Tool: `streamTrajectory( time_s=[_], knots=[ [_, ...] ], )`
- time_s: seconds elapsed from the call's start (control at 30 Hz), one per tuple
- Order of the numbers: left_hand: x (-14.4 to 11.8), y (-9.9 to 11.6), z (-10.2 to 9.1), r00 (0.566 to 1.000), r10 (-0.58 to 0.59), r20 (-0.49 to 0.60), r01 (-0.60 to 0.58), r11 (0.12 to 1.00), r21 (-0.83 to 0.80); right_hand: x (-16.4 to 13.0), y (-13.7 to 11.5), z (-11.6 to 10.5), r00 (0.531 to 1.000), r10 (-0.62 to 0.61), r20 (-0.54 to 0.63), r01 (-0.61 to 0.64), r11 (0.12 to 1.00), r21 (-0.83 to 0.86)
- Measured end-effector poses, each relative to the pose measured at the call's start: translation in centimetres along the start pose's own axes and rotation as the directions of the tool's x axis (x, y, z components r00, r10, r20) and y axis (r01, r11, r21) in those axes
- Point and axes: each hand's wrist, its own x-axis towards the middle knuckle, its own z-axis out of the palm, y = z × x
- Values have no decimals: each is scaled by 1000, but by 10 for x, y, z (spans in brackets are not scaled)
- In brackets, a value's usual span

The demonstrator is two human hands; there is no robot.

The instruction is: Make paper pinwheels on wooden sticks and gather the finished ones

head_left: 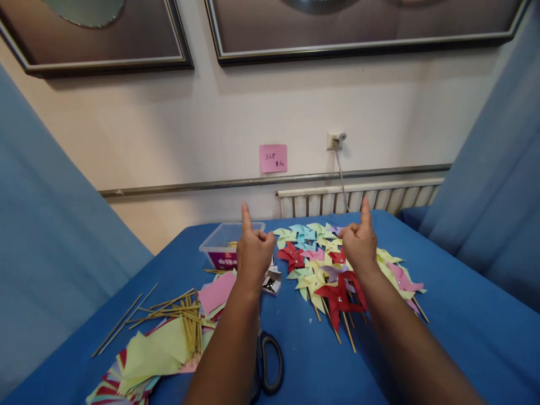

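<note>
Head view: our fingers [257,239] are curled into loose fists on both hands, with each thumb standing straight up, and they hold nothing. Our left hand [253,253] and right hand [359,244] are raised side by side above the counter [464,326], touching none of the things on it.

As we judge it, no piece is being worked at this moment. Picking anything up from here would call for uncurling the fists and lowering a hand to the cloth.

Nearest our right hand, under it and just to its left, lies the heap of paper pinwheels [312,264] in yellow, light blue, pink and purple. A red pinwheel [337,295] lies on the near edge of the heap, its stick pointing toward us. The heap reaches from between our two hands out to the right, past the right wrist.

Just below our left hand sits a small white box [272,281], and a clear plastic tub [219,242] stands beyond it to the far left. Left of the wrist lies a pink paper sheet [216,292], then a scatter of wooden sticks [185,315]. Nearer us is a stack of coloured paper squares [156,354] with a yellow one on top.

Scissors [270,360] lie close to us between our forearms, partly hidden by the left arm.

On the far wall a pink note [273,158] hangs above a radiator [379,198].
</note>
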Motion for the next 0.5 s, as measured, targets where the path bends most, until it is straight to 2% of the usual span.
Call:
streamTrajectory(
  time_s=[0.13, 0.5],
  knots=[
    [-2, 2, 1, 999, 23, -27, -24, 999, -41, 1, 4, 1, 999, 44, -11, -44, 998, 44],
    [-4, -1, 0, 996, 71, -53, -79, 981, -179, 4, 13, 4, 1000, 11, 16, -14, 986, 169]
  ],
)
